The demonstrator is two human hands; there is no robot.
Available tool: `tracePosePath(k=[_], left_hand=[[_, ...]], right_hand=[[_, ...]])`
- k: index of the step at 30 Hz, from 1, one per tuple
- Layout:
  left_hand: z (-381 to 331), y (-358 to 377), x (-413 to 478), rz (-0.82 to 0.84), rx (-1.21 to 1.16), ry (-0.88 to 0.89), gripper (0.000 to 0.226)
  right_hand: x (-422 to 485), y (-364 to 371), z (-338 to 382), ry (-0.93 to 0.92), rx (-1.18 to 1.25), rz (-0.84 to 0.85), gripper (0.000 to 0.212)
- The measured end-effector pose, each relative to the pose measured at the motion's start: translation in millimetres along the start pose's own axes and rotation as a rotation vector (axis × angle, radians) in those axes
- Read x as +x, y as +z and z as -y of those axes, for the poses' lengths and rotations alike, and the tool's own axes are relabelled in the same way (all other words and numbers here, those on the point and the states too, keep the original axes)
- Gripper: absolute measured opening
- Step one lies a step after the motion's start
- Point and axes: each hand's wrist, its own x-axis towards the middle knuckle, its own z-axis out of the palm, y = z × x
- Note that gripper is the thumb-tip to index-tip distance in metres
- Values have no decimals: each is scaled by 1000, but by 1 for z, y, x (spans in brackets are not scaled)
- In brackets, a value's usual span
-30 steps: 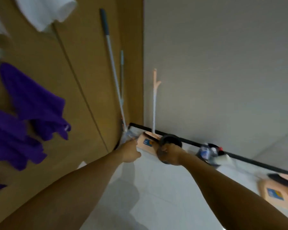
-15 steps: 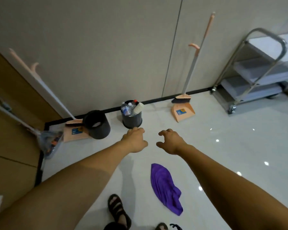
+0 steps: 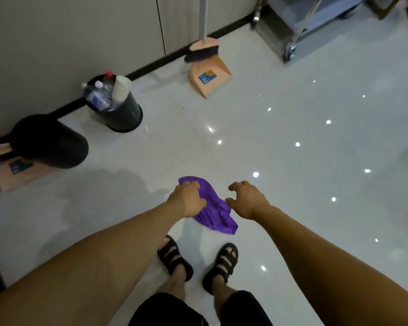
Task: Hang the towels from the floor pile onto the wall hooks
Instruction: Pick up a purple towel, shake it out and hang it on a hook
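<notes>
A single purple towel (image 3: 216,208) lies crumpled on the white tiled floor just ahead of my sandalled feet. My left hand (image 3: 188,199) hovers over the towel's upper left part and hides it; its fingers are loosely curled and the cloth lies flat, not lifted. To the right of the towel, my right hand (image 3: 246,199) is held out with fingers spread and bent, holding nothing. No wall hooks or hung towels are in view.
Against the wall stand a black bin (image 3: 121,109) stuffed with bottles and a cup, a second black bin (image 3: 50,142) at the left, and a peach dustpan with broom (image 3: 207,76). A metal cart (image 3: 299,22) is at the top right.
My view has swung from the wooden wall with hung purple towels down to the floor. Both hands have dropped toward the purple towel, the left now over it.
</notes>
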Motion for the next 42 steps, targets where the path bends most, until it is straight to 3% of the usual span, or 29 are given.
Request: tracePosePath(k=[6, 9, 18, 21, 25, 29, 32, 35, 40, 42], left_hand=[[54, 130, 113, 58, -94, -95, 34], [79, 196, 178, 67, -111, -155, 38], [125, 325, 316, 2, -195, -187, 47], [137, 342, 322, 34, -210, -206, 46], [145, 344, 305, 69, -203, -236, 47], [143, 330, 305, 36, -211, -201, 45], [142, 327, 315, 43, -219, -170, 39], [142, 334, 318, 43, -230, -149, 23], [150, 336, 318, 43, -232, -136, 37], [154, 330, 317, 29, -234, -148, 41]], right_hand=[[128, 124, -80, 70, -24, 117, 45], [193, 192, -120, 119, 8, 164, 49], [317, 345, -201, 347, 233, 58, 51], [331, 363, -209, 372, 283, -23, 43], [333, 358, -203, 416, 290, -157, 50], [342, 353, -204, 434, 312, -68, 39], [351, 362, -195, 453, 435, -120, 32], [356, 371, -191, 515, 537, -213, 43], [362, 375, -197, 617, 655, -229, 43], [355, 373, -182, 544, 695, -267, 38]])
